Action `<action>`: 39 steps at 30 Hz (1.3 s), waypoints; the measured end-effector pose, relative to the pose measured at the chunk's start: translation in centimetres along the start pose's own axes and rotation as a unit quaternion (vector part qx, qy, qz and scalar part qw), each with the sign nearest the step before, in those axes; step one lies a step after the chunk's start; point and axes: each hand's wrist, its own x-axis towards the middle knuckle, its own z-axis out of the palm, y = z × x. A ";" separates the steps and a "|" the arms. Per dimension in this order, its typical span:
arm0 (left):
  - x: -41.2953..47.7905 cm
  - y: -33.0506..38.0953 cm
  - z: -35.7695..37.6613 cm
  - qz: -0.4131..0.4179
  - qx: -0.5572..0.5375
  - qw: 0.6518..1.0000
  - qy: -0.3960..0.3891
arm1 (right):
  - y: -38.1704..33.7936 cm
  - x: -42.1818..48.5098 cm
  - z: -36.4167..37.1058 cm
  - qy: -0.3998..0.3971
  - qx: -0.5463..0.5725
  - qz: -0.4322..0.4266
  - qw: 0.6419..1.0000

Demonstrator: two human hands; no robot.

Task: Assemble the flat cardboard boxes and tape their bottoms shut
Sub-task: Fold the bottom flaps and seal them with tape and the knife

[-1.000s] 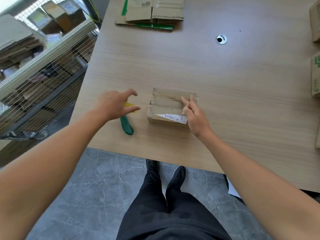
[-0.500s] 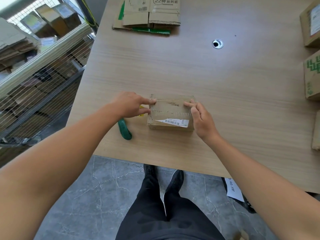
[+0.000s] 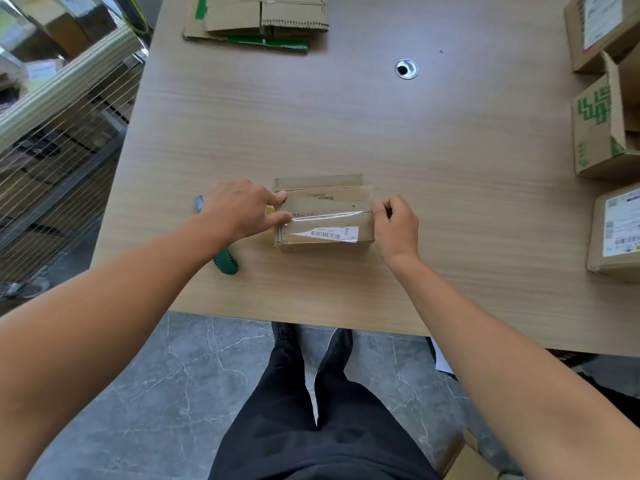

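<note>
A small cardboard box (image 3: 323, 213) lies on the wooden table (image 3: 346, 133), near its front edge. A clear tape strip (image 3: 325, 216) runs along the box's top seam, and a white barcode label (image 3: 332, 233) sits on the near flap. My left hand (image 3: 242, 209) presses its index fingertip and thumb against the box's left end. At the right end, my right hand (image 3: 394, 223) has curled fingers and pinches the edge where the tape ends.
A green utility knife (image 3: 225, 261) lies partly under my left forearm. Flat cardboard boxes (image 3: 263, 19) are stacked at the far edge. Assembled boxes (image 3: 602, 126) line the right side. A metal grommet hole (image 3: 406, 68) is behind the box, and a wire cage (image 3: 52, 133) stands to the left.
My left hand moved right from above the knife to the box's left end. My right hand shifted to the right end and curled its fingers. The top flaps now lie flat.
</note>
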 end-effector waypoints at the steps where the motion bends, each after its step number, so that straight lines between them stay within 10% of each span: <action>1: -0.1 0.2 0.0 -0.002 0.005 1.000 0.003 | 0.2 0.1 0.1 -0.001 0.006 0.012 1.000; 16: -0.2 1.7 -0.2 -0.015 0.046 0.999 0.021 | 1.9 1.3 0.5 -0.127 0.046 0.113 0.984; 19: -0.4 1.9 -0.4 -0.016 0.054 0.998 0.022 | 1.2 1.1 0.1 -0.015 -0.033 -0.050 0.998; 25: -0.9 2.1 -0.2 -0.026 0.060 0.997 0.042 | -0.3 0.4 3.9 -0.180 -0.346 -0.207 0.897; 33: -2.2 -3.9 -1.8 0.011 -0.350 0.930 -0.113 | -0.5 0.4 3.8 -0.184 -0.357 -0.163 0.901; 39: -1.0 -7.9 -0.6 0.023 -0.159 0.985 -0.061 | -0.6 0.3 4.1 -0.174 -0.379 -0.152 0.896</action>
